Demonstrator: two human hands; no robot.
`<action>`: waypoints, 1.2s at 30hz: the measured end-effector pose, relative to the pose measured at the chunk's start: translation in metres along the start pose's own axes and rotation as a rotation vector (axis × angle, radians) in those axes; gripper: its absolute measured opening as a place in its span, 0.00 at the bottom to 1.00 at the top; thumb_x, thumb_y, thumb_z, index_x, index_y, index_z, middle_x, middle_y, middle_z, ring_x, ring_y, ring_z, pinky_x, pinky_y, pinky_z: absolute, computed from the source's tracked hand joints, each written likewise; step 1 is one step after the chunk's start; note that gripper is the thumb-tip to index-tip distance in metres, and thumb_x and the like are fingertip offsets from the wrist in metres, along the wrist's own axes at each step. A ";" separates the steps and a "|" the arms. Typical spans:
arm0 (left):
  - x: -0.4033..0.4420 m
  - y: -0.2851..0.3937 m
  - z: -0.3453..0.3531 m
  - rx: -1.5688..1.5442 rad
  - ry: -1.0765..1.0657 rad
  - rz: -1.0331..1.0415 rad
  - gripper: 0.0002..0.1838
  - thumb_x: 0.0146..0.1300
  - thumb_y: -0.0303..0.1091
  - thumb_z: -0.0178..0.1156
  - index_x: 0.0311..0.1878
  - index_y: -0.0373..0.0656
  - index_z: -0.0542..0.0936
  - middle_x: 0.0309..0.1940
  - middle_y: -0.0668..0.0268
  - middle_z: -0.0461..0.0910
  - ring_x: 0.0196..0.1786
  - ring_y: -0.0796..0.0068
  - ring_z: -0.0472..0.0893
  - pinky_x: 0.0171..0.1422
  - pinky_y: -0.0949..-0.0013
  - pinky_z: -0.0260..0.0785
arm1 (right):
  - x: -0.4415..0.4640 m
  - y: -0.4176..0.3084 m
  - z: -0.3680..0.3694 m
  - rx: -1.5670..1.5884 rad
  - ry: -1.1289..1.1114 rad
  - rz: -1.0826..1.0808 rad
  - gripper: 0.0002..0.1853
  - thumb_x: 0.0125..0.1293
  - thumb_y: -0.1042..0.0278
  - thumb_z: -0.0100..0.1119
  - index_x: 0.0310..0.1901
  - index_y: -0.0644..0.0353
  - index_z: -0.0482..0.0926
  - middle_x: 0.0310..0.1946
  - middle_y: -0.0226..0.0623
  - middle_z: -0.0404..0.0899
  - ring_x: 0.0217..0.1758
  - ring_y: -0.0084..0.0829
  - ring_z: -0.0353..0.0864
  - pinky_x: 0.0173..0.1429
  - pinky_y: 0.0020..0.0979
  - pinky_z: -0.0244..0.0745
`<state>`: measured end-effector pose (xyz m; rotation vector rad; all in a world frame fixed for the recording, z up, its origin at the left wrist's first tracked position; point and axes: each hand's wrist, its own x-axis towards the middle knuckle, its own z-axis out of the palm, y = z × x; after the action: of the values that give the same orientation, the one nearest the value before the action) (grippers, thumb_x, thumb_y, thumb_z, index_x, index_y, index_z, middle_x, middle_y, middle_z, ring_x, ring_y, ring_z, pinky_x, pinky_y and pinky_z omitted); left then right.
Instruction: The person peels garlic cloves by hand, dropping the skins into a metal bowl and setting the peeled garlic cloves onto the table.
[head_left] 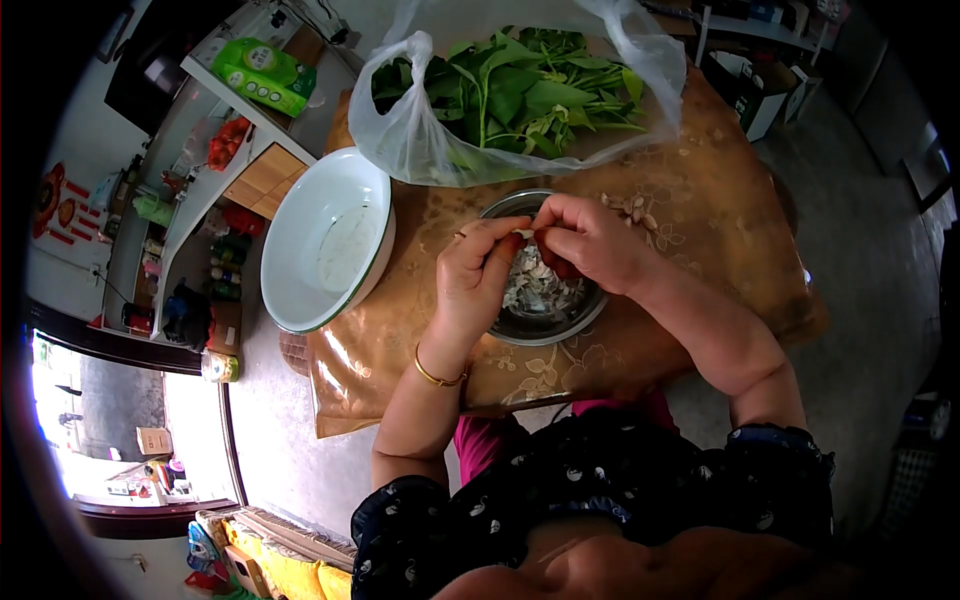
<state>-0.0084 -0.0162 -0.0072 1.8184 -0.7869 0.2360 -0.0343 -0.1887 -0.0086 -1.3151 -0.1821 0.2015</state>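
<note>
Over a round metal bowl (553,328), my left hand (471,268) and my right hand (598,245) meet, fingertips pinched together. Between them is a small pale piece that looks like a garlic clove (524,233), mostly covered by the fingers. Papery whitish peelings (535,285) lie in the bowl below. Just beyond my right hand, several loose tan cloves (634,209) are scattered on the table. A gold bracelet (437,380) circles my left wrist.
The table (400,340) has a shiny brown patterned cover. A white enamel basin (283,262) stands at its left edge. At the far side, an open plastic bag (420,140) holds leafy greens (530,90). Shelves (210,190) with packages stand to the left.
</note>
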 end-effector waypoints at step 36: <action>-0.001 -0.003 0.000 -0.393 -0.107 -0.255 0.11 0.60 0.18 0.55 0.46 0.34 0.78 0.35 0.64 0.81 0.36 0.82 0.78 0.42 0.80 0.70 | -0.001 -0.009 0.001 0.119 0.024 0.128 0.03 0.60 0.73 0.48 0.34 0.59 0.71 0.22 0.29 0.71 0.21 0.17 0.65 0.23 0.20 0.60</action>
<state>-0.0071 -0.0151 -0.0095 1.5439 -0.6156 -0.1742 -0.0355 -0.1906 0.0003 -1.2112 -0.0643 0.3006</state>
